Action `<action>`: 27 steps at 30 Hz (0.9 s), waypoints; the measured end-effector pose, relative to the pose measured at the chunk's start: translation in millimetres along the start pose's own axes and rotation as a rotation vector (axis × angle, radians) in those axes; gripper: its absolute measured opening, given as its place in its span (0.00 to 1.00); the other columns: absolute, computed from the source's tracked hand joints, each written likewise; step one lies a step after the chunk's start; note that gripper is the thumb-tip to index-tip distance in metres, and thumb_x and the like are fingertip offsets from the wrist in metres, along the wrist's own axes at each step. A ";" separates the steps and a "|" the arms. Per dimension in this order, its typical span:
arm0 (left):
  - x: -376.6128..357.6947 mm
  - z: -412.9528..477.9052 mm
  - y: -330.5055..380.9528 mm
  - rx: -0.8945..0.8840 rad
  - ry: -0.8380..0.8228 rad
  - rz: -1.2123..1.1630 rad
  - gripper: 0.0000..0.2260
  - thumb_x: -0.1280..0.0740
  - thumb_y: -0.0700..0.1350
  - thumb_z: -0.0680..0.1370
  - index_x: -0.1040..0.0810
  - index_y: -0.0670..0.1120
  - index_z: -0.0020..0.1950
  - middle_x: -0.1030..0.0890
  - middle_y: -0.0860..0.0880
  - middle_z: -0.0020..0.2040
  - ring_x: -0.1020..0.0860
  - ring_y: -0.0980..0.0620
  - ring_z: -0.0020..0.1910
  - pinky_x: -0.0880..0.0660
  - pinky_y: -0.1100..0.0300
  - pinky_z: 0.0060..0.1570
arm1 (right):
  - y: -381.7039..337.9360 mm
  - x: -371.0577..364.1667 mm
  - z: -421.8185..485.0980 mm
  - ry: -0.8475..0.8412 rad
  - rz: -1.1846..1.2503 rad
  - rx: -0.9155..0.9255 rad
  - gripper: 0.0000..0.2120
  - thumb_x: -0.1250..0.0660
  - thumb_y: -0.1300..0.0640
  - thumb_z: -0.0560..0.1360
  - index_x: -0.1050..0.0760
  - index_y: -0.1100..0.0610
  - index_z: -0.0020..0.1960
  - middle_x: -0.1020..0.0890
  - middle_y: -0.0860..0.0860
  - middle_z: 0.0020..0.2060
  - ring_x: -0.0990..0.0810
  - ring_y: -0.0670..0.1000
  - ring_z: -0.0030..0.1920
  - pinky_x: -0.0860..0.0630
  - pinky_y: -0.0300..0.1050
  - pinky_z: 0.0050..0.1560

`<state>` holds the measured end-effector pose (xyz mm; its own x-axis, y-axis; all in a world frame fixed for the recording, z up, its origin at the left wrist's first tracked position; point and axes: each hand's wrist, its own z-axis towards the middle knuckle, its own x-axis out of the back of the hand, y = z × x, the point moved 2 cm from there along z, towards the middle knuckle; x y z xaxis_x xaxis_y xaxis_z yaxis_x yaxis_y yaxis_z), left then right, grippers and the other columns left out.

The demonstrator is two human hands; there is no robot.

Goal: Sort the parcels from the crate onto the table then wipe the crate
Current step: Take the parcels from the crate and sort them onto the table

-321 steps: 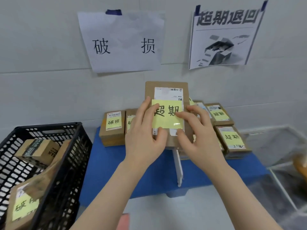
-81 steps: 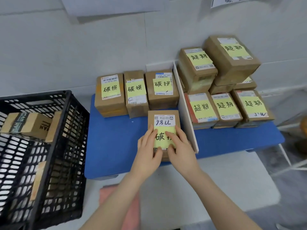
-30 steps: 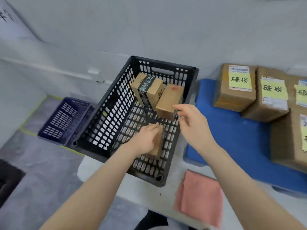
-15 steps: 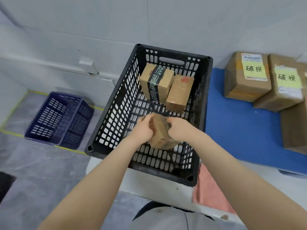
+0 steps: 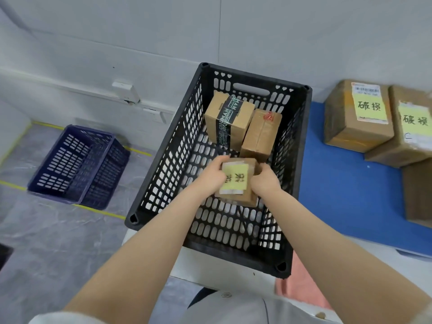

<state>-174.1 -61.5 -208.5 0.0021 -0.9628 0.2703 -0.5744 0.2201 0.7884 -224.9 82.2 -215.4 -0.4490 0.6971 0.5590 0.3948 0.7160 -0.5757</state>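
left hand (image 5: 211, 177) grips left edge of small brown cardboard parcel with yellow note (image 5: 235, 181) | right hand (image 5: 265, 182) grips right edge | parcel inside black perforated plastic crate (image 5: 304, 160) | crate on white counter (image 5: 364, 260)

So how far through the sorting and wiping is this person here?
Done: two yellow-labelled brown cardboard boxes sit on the blue table mat. In hand: left hand and right hand grip a yellow-noted brown parcel inside the black perforated plastic crate. Left: a black-taped cardboard box and a red-marked brown box at its far end, then wiping; the pink cloth lies unused.
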 end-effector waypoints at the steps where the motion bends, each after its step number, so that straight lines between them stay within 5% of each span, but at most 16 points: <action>1: 3.8 3.8 -6.2 0.020 0.027 0.022 0.27 0.45 0.33 0.79 0.38 0.51 0.76 0.31 0.47 0.71 0.27 0.61 0.46 0.28 0.69 0.38 | -2.1 2.9 -0.5 0.041 -0.057 0.091 0.27 0.41 0.65 0.75 0.38 0.53 0.73 0.29 0.56 0.65 0.25 0.59 0.59 0.24 0.51 0.56; 4: 10.2 8.4 -21.7 0.037 0.045 0.173 0.27 0.46 0.33 0.77 0.38 0.50 0.76 0.35 0.46 0.73 0.24 0.56 0.45 0.29 0.69 0.36 | -9.9 2.2 -5.3 0.052 -0.162 0.303 0.30 0.43 0.70 0.74 0.37 0.52 0.73 0.37 0.55 0.70 0.29 0.58 0.64 0.27 0.50 0.61; 6: 2.9 9.6 -27.4 -0.019 -0.020 0.273 0.28 0.44 0.33 0.77 0.40 0.50 0.76 0.41 0.44 0.76 0.28 0.46 0.64 0.27 0.63 0.53 | -8.1 -6.1 -4.4 0.032 -0.278 0.341 0.29 0.41 0.69 0.73 0.35 0.52 0.72 0.39 0.55 0.71 0.32 0.59 0.66 0.29 0.52 0.65; 8: -8.5 6.4 -24.5 -0.101 -0.075 0.325 0.30 0.41 0.36 0.78 0.43 0.53 0.77 0.51 0.45 0.79 0.42 0.46 0.75 0.38 0.57 0.69 | -0.8 -10.7 -3.0 0.058 -0.326 0.273 0.28 0.37 0.67 0.73 0.35 0.52 0.71 0.42 0.55 0.71 0.31 0.61 0.64 0.28 0.52 0.62; 10: -20.3 6.5 -20.9 -0.184 -0.112 0.357 0.31 0.40 0.38 0.79 0.46 0.57 0.78 0.57 0.52 0.79 0.36 0.48 0.72 0.33 0.52 0.68 | 6.3 -9.1 -4.2 0.136 -0.321 0.162 0.27 0.35 0.66 0.73 0.36 0.52 0.69 0.42 0.55 0.70 0.28 0.62 0.60 0.25 0.51 0.56; 13: -32.8 13.9 -31.6 -0.217 -0.207 0.494 0.33 0.40 0.41 0.79 0.51 0.62 0.77 0.64 0.60 0.77 0.32 0.37 0.69 0.28 0.42 0.62 | 10.0 -9.5 -1.7 0.119 -0.329 0.075 0.26 0.36 0.65 0.73 0.36 0.52 0.69 0.40 0.55 0.67 0.27 0.61 0.57 0.25 0.51 0.55; 16: -32.2 20.9 -52.2 -0.197 -0.235 0.617 0.32 0.41 0.45 0.80 0.54 0.61 0.78 0.68 0.62 0.75 0.31 0.41 0.67 0.26 0.47 0.59 | 11.7 -13.7 1.7 0.055 -0.366 0.049 0.27 0.37 0.64 0.74 0.37 0.52 0.71 0.40 0.54 0.66 0.27 0.59 0.57 0.26 0.49 0.55; 21: -21.5 24.7 -52.5 -0.108 -0.186 0.506 0.30 0.43 0.43 0.81 0.52 0.62 0.77 0.63 0.55 0.78 0.25 0.47 0.60 0.23 0.49 0.54 | 9.8 -11.3 2.4 0.043 -0.296 0.012 0.26 0.36 0.64 0.74 0.37 0.51 0.69 0.37 0.55 0.61 0.25 0.58 0.53 0.26 0.46 0.48; 24: -18.0 32.8 -49.5 -0.136 -0.181 0.444 0.30 0.44 0.38 0.79 0.47 0.59 0.77 0.49 0.49 0.79 0.35 0.47 0.71 0.30 0.50 0.65 | 11.1 -12.3 0.9 0.000 -0.203 -0.071 0.26 0.35 0.62 0.73 0.38 0.51 0.68 0.35 0.56 0.60 0.26 0.58 0.53 0.25 0.46 0.49; 27: -19.7 40.2 -46.6 -0.153 -0.172 0.427 0.32 0.43 0.33 0.76 0.42 0.56 0.77 0.39 0.49 0.75 0.33 0.49 0.69 0.30 0.56 0.62 | 14.9 -11.2 -1.7 -0.011 -0.103 -0.189 0.26 0.35 0.61 0.72 0.37 0.54 0.68 0.35 0.57 0.62 0.27 0.57 0.53 0.23 0.48 0.54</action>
<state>-180.3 -59.1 -272.8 -0.3505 -0.7906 0.5021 -0.3679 0.6092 0.7025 -212.6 85.1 -229.2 -0.5033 0.6203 0.6016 0.4891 0.7784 -0.3934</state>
